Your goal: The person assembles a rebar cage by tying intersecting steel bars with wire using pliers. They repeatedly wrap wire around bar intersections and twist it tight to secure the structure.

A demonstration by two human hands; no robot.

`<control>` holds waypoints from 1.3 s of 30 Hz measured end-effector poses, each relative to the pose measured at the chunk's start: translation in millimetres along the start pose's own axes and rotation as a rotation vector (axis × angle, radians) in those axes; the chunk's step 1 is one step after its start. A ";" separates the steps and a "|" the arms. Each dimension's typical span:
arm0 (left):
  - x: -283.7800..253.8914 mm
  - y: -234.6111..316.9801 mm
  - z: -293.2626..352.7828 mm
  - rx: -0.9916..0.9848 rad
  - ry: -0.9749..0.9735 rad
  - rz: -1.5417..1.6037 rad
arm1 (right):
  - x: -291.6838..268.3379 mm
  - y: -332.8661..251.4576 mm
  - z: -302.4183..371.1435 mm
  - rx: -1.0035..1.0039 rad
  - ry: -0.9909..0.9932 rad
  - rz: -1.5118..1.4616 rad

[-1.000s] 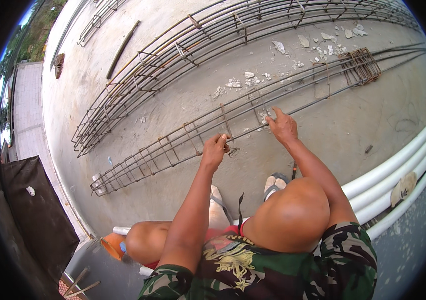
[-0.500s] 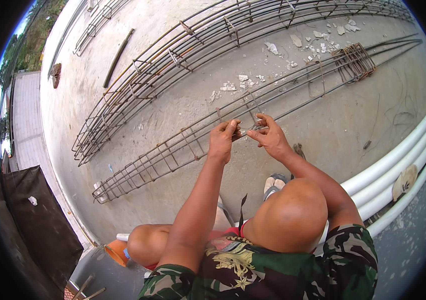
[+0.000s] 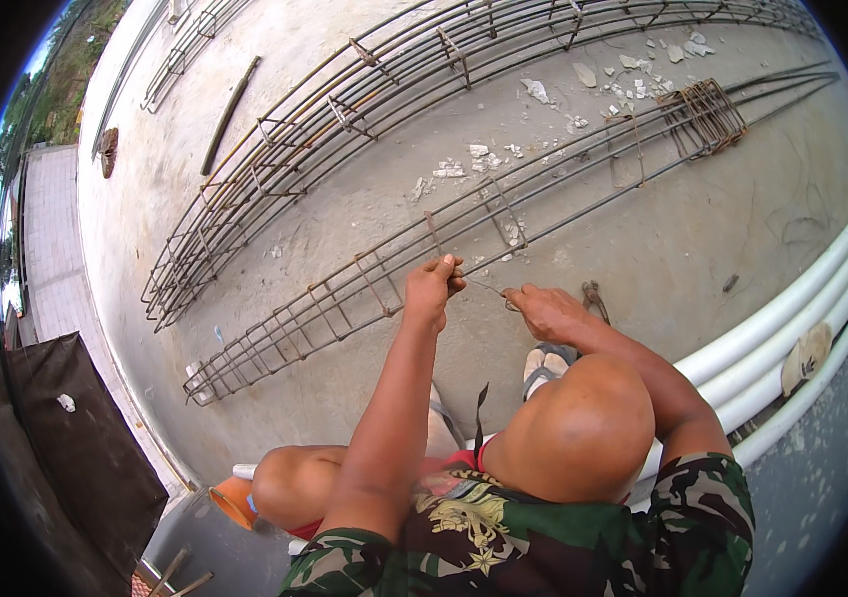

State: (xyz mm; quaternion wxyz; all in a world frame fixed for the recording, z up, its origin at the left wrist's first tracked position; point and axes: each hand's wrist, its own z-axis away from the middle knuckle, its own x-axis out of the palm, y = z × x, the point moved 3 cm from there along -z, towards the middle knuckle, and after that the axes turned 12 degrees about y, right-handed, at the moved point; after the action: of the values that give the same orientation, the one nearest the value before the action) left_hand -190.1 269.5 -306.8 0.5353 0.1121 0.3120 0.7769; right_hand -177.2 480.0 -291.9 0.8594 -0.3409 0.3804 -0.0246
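Note:
A thin tie wire [image 3: 484,288] stretches between my two hands. My left hand [image 3: 430,291] is closed on one end, beside the lower bar of a long steel rebar cage [image 3: 583,217]. Lower and to the right, my right hand [image 3: 551,314] pinches the other end, its back turned up. The cage lies on the concrete floor, with square stirrups spaced along its bars. At its far right end, several stirrups [image 3: 710,119] are bunched together. A pair of pincers [image 3: 595,300] rests on the floor just past my right hand.
A larger bundle of rebar cages [image 3: 354,124] curves along the far side. White rubble [image 3: 454,170] is scattered between the cages. White pipes [image 3: 782,343] run along the right. A dark bar [image 3: 231,114] lies at upper left, and an orange bucket [image 3: 232,503] stands at lower left.
My right hand has drawn down and away from the cage, turning over and closing on the wire. My left hand has shifted slightly left and down; the wire now shows stretched between them.

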 end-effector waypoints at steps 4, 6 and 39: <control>9.4 -27.3 7.5 0.062 -0.066 -0.127 | 3.9 7.1 12.5 -0.112 0.389 -0.159; 27.2 -44.3 14.3 0.102 -0.216 -0.028 | 2.4 -2.2 1.7 0.092 0.291 -0.694; 10.5 -1.2 51.8 0.421 -0.325 -0.793 | 13.8 52.1 -4.5 0.316 -0.096 -0.977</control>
State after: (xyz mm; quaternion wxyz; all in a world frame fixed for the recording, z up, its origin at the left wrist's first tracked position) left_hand -167.1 298.1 -268.7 0.7979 0.2107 0.3936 0.4051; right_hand -181.8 513.3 -334.3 0.8052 -0.3455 0.1287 -0.4645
